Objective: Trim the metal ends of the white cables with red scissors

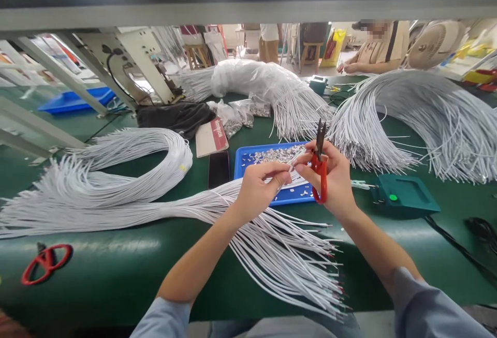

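My left hand (258, 188) pinches a thin white cable close to its end, over the blue tray (243, 152). Red-handled scissors (320, 172) sit in my right hand (337, 175), blades pointing up, while its thumb and forefinger meet the same cable near my left fingertips. Small metal pieces (277, 154) lie scattered in the tray. Beneath my forearms a bundle of white cables (272, 245) fans out toward the front edge, its ends stripped to dark and reddish tips. The exact cable end between my fingers is too small to make out.
A coiled cable bundle (171, 172) lies left, with another pair of red scissors (45, 264) in front. Larger bundles (438, 115) stand at right and back. A green device (407, 195), a phone (219, 169) and a notebook (212, 137) surround the tray. A person (378, 50) sits across.
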A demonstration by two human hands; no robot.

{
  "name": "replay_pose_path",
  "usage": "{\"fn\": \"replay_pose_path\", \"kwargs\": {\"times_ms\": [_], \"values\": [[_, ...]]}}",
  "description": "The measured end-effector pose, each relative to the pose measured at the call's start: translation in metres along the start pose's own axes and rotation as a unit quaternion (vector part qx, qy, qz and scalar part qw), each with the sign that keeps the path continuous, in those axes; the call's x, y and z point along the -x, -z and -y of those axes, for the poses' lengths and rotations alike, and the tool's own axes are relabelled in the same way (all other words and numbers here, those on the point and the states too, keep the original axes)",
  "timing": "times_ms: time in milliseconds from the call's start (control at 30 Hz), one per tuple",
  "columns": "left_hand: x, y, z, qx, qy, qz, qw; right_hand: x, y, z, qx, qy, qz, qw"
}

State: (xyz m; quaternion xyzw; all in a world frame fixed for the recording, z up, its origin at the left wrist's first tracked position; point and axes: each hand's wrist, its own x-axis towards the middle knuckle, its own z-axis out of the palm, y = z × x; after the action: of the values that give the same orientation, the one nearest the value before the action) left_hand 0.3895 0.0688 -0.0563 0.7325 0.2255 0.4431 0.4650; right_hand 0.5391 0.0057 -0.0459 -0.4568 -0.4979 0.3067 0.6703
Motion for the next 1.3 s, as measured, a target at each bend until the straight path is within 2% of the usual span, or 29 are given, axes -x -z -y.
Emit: {"fn": "replay_pose_path", "kwargs": {"times_ms": [333, 467, 733, 933, 1033, 1300], "values": [[0.000, -0.002, -0.006, 0.059, 0.023, 0.036, 0.997, 0.005, 0.000, 0.006, 0.020, 0.018, -0.015, 1.000], [0.001, -0.006, -0.004, 0.056, 0.016, 0.021, 0.998, 0.005, 0.000, 0.006, 0.031, 0.026, -0.021, 0.999], [0.004, -0.015, -0.002, -0.015, -0.060, -0.032, 0.998, 0.002, 0.002, 0.003, 0.019, 0.037, -0.021, 0.999], [0.004, -0.009, -0.006, 0.012, -0.042, 0.003, 0.999, 0.000, 0.002, 0.000, 0.009, 0.021, -0.010, 1.000], [0.003, -0.007, -0.005, 0.032, -0.026, 0.016, 0.999, -0.001, 0.001, -0.001, 0.008, 0.034, -0.005, 0.999], [-0.002, 0.003, -0.009, 0.046, -0.046, -0.059, 0.996, -0.007, 0.008, -0.007, 0.116, 0.103, 0.000, 0.988]]}}
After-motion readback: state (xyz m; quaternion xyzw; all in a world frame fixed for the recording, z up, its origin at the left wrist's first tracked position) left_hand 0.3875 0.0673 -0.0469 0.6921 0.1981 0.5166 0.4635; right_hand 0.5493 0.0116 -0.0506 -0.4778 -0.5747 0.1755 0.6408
